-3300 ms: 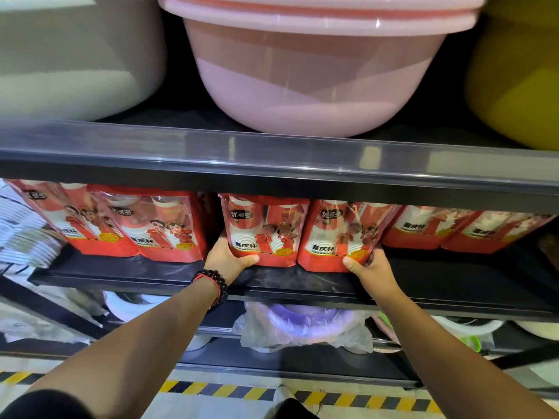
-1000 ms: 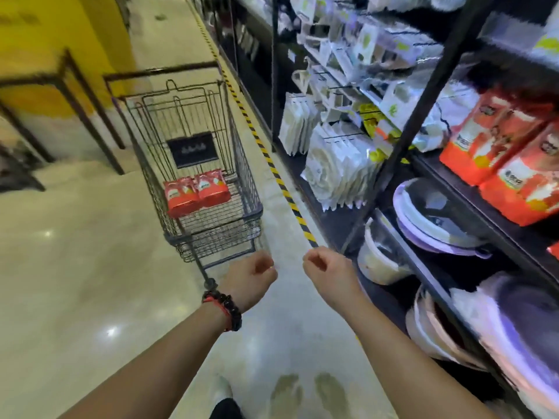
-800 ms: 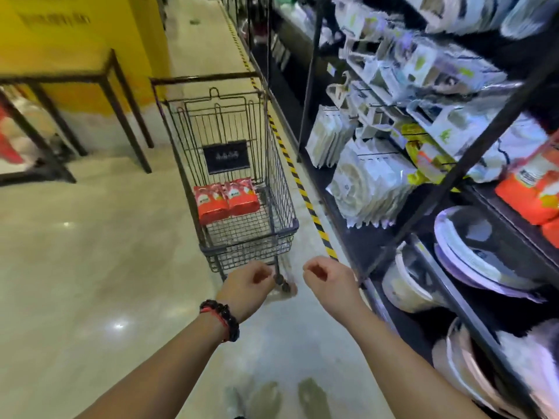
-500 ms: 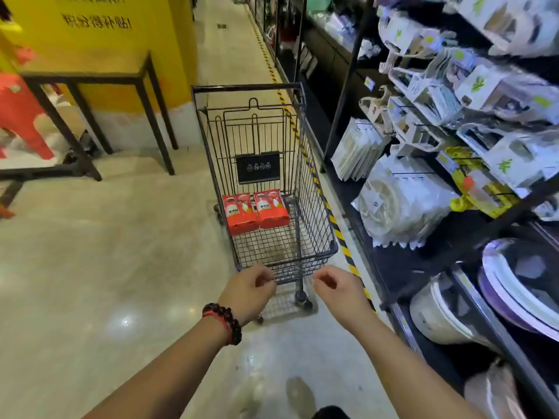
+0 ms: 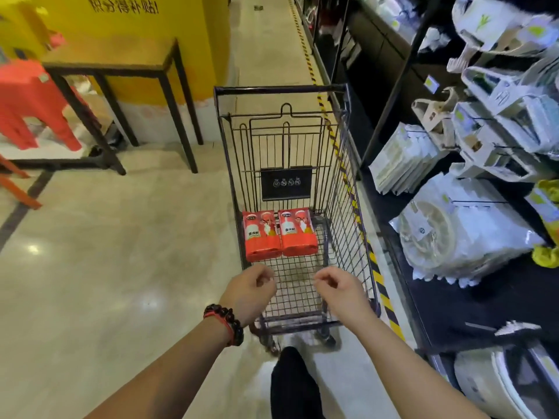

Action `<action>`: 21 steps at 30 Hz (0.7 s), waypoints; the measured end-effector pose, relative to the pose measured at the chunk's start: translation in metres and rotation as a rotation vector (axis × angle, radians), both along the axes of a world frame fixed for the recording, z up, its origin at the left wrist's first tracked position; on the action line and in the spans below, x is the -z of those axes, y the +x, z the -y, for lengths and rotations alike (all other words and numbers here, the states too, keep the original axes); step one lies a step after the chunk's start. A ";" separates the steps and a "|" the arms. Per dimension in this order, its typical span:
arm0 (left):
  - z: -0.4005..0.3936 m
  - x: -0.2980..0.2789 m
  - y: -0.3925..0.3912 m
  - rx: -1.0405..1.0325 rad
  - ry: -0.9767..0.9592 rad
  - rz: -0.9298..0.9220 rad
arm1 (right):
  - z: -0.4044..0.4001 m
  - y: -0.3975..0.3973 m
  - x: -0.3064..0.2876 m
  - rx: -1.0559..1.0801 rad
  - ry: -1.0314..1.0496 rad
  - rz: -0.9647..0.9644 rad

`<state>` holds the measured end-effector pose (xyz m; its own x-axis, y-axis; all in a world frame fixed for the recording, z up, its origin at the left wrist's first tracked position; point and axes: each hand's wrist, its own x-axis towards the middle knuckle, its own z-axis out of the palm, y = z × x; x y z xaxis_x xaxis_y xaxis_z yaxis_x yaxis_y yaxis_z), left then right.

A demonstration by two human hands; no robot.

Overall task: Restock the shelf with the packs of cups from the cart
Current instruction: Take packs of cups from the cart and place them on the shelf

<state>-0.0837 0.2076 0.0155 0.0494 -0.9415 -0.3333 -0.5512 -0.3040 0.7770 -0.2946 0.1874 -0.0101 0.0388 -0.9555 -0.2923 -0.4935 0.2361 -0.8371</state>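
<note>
my left hand [image 5: 248,293] and right hand [image 5: 339,293] hang side by side over the near end of the wire cart [image 5: 348,237], fingers loosely curled and holding nothing, a dark bead bracelet [image 5: 225,323] on the left wrist. at 12 o'clock from my hands, two red packs of cups [image 5: 279,232] lie touching each other on the cart's mesh floor, pushed toward the far end below a small black sign [image 5: 286,182]. the shelf [image 5: 453,297] runs along 3 o'clock, hung with white bagged goods, a yellow-and-black floor stripe [image 5: 378,278] at its foot. a dark-framed table [image 5: 115,60] stands at 10 o'clock against a yellow wall, a red stool [image 5: 33,101] beside it.
</note>
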 end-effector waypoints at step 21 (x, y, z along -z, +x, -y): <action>0.268 0.136 -0.001 -0.306 0.453 -0.126 | 0.304 -0.001 0.193 -0.039 0.413 -0.070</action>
